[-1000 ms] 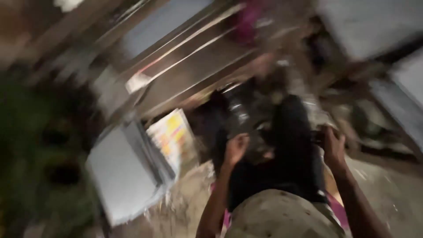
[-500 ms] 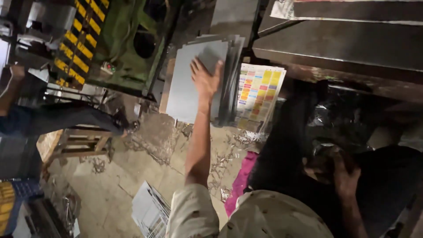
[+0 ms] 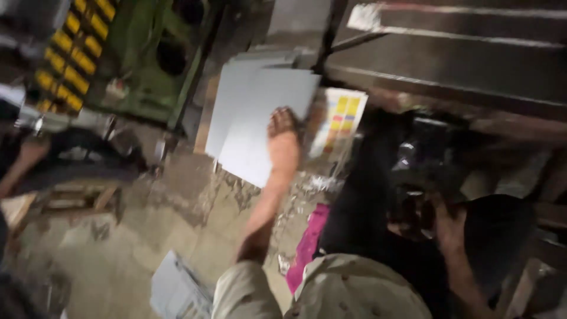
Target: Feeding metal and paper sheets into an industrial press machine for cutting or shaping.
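Gripping edge of grey sheet [image 3: 260,127], left hand [image 3: 283,139] fingers curled; right hand [image 3: 440,227] unclear

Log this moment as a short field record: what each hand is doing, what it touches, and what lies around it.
left hand: left hand stretched forward, gripping the right edge of the front grey sheet
sheets: stack of grey sheets leaning upright, front one tilted
right hand: right hand low in a dark area; grip too blurred to tell
beside sheets: printed colour chart to the right
floor: stained concrete floor, pink cloth, loose papers
background: green machine with yellow-black striping
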